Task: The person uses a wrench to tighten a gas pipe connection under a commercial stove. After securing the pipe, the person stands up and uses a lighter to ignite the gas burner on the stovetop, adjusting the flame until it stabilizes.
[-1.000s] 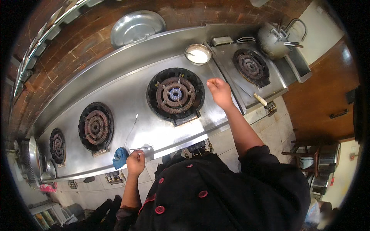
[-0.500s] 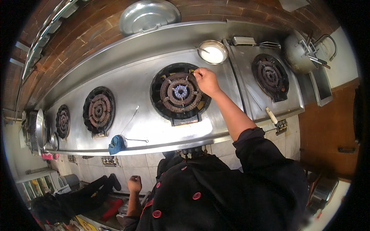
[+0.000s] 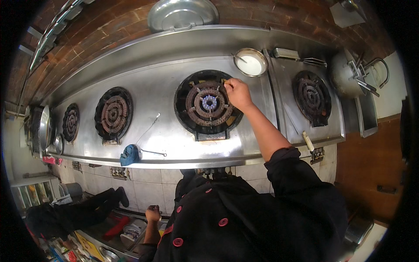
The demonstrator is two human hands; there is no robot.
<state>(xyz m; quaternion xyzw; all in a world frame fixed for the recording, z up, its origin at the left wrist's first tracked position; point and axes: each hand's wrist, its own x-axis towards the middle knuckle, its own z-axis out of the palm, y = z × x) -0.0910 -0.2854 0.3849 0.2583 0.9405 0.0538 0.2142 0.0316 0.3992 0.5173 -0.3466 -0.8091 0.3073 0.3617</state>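
Observation:
My right hand [image 3: 238, 94] is closed in a pinch over the right rim of the large burner [image 3: 208, 114]. Whatever its fingertips hold, if anything, is too small to make out. Small blue flames [image 3: 210, 103] show at the burner's centre. Low beside my body, my left hand [image 3: 152, 214] is closed, away from the stove; I cannot see what is inside it. Behind the right hand, a metal bowl [image 3: 252, 63] holds a white substance and a utensil with a thin handle.
On the steel stove top lie a blue cloth [image 3: 130, 155] and a thin metal rod [image 3: 149, 129]. A knife with a pale handle [image 3: 307, 141] rests by the right burner [image 3: 312, 97]. A large pot [image 3: 347, 81] stands far right. Another person [image 3: 65, 214] bends over, lower left.
The view has shifted slightly. My right hand keeps its pinch at the burner's rim and my left stays low and closed. At lower left, the other person's position has changed a little.

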